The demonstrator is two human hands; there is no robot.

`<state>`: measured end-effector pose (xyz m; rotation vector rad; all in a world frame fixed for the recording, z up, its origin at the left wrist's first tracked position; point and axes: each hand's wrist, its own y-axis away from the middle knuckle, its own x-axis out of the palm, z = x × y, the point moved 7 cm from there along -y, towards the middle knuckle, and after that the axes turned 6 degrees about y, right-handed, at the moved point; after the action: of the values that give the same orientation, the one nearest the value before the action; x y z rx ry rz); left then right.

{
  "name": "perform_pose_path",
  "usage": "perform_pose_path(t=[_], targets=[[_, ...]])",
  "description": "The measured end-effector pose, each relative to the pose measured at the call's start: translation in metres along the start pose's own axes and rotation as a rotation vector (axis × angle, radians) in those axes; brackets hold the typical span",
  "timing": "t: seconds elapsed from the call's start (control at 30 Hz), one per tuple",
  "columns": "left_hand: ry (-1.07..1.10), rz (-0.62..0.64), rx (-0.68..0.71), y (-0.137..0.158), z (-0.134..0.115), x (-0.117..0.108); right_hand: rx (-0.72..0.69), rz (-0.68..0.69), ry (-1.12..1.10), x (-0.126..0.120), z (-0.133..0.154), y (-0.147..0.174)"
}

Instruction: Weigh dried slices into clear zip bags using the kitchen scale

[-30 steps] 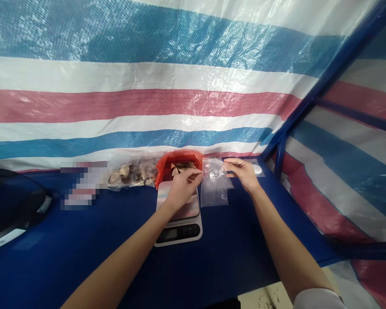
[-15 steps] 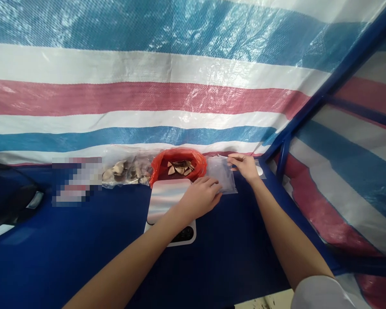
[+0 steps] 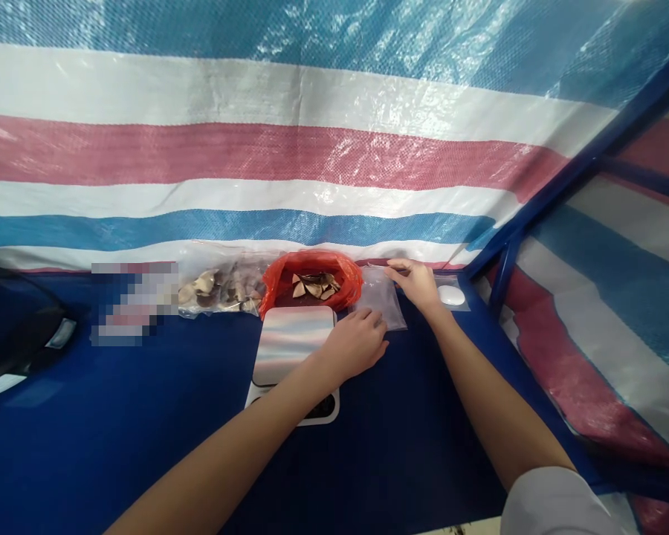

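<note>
The clear plastic bag (image 3: 387, 297) is seen flat on the tabletop (image 3: 89, 446), just right of the red plastic bag (image 3: 273, 286) and near the striped sheeting (image 3: 256, 152); whether one layer or several is lain there cannot be told. It can be judged very light, thin and limp, slippery on its faces and easily creased, with little risk of breakage. It would best be taken by its top edge or a corner, pinched between thumb and forefinger, since little purchase would be offered by the flat middle. The thumb and forefinger of the right hand (image 3: 415, 284) are placed at its upper right edge, but whether the film is pinched cannot be made out. The left hand (image 3: 360, 342) is held palm down with fingers loosely curled, and the bag's lower left part is overlapped by it; contact cannot be confirmed. The kitchen scale (image 3: 293, 345) is partly covered by the left forearm, so its front panel is mostly hidden. Dried pieces (image 3: 317, 286) are held in the open red bag, and more are packed in filled clear bags (image 3: 223, 290) to its left. Reach is limited on the right by a small packet with a white oval (image 3: 451, 295) and by the blue frame (image 3: 535, 208).
</note>
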<state>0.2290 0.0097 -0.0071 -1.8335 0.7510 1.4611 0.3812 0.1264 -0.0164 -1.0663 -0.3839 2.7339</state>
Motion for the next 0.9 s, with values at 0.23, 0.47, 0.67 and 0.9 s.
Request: perform_pose_path(t=[0.23, 0.47, 0.67, 0.9], targets=[[0.003, 0.051, -0.029, -0.003, 0.003, 0.005, -0.294, -0.140, 0.414, -0.017, 0.045, 0.035], [0.000, 0.024, -0.034, -0.002, 0.003, 0.008, -0.545, 0.089, 0.467, 0.025, 0.052, 0.043], [-0.019, 0.004, -0.063, 0.001, 0.004, 0.012, -0.678, 0.236, 0.486, 0.040, 0.033, 0.042], [-0.019, 0.035, -0.109, 0.000, 0.007, 0.014, -0.704, 0.259, 0.461, 0.045, 0.028, 0.037]])
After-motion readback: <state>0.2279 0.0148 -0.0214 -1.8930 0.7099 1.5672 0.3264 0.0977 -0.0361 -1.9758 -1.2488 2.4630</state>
